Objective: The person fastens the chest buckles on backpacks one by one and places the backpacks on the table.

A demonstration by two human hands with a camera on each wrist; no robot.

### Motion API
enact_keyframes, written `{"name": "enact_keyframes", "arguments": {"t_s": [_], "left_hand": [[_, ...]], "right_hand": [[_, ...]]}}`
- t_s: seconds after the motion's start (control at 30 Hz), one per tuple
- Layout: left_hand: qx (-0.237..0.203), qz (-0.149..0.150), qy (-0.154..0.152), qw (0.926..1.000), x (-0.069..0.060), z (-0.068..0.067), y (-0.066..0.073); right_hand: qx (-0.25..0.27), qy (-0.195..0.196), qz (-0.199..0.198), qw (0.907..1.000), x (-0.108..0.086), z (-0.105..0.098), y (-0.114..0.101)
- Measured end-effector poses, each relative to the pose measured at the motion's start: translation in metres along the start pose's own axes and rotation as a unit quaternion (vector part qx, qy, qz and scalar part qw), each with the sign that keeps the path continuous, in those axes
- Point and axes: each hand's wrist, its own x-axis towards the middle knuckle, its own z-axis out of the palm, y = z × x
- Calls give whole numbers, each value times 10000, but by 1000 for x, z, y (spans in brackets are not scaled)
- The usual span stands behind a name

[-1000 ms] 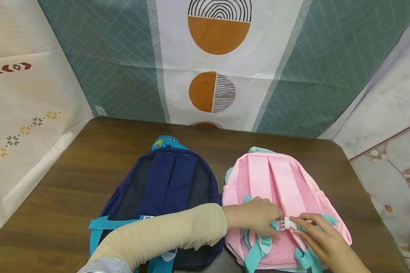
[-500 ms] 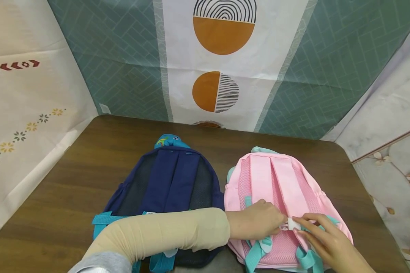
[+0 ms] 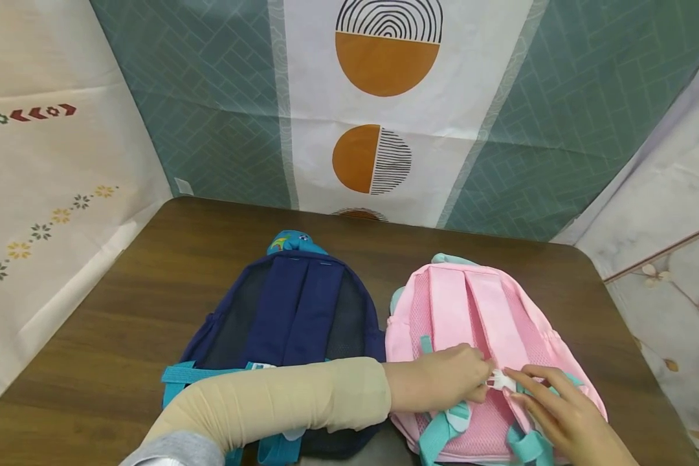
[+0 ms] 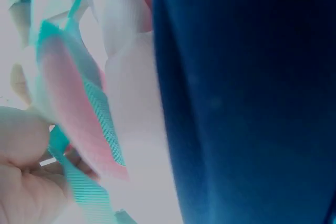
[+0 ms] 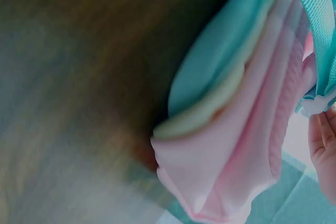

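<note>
A pink backpack (image 3: 454, 294) with teal straps lies back panel up on the table. Across it, my left hand (image 3: 451, 377), in a beige sleeve, curls its fingers at one side of a white plastic buckle (image 3: 503, 380). My right hand (image 3: 562, 404) pinches the buckle's other side between thumb and fingers. Prongs show between the hands; whether the halves are joined I cannot tell. In the left wrist view, the left hand (image 4: 29, 166) is beside a teal strap (image 4: 86, 195). Fingertips of the right hand (image 5: 324, 148) meet a pale strap fitting (image 5: 316, 104) in the right wrist view.
A navy backpack (image 3: 294, 310) with bright blue straps lies just left of the pink one, partly under the left forearm (image 3: 285, 398). Both rest on a brown wooden table (image 3: 134, 310). A patterned cloth (image 3: 221, 103) hangs behind its far edge.
The left hand shifts slightly right, closer to the right hand, and covers the strap end it had beside the buckle. The right hand stays at the buckle. The whole view drifts a little.
</note>
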Motion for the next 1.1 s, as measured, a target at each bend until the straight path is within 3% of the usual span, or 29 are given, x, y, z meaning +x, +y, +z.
{"name": "enact_keyframes", "arguments": {"t_s": [0.13, 0.37, 0.53, 0.6, 0.73, 0.8, 0.87, 0.97, 1.1], "left_hand": [[390, -112, 131, 9991, -2, -2, 0], [622, -96, 287, 9976, -6, -3, 1], [1030, -34, 186, 9945, -7, -3, 4], [1459, 129, 122, 9891, -7, -2, 4], [1699, 281, 236, 9848, -7, 1, 5], [1388, 267, 295, 9895, -7, 2, 5], [674, 150, 335, 9971, -7, 1, 3], [-175, 92, 359, 9992, -6, -2, 1], [-535, -31, 32, 9986, -7, -5, 1]], "right_hand": [[19, 32, 156, 9999, 0, -4, 0], [-80, 8, 536, 9985, -2, -4, 0], [-11, 202, 393, 9990, 0, -2, -1], [29, 246, 282, 9993, 1, 0, -1], [40, 224, 138, 9996, 2, 4, -2], [53, 210, 82, 9997, 3, 5, -2], [13, 245, 31, 9997, 3, 5, -1], [-132, 327, -32, 9994, 4, 5, -2], [-21, 254, -175, 9995, 4, 4, -1]]}}
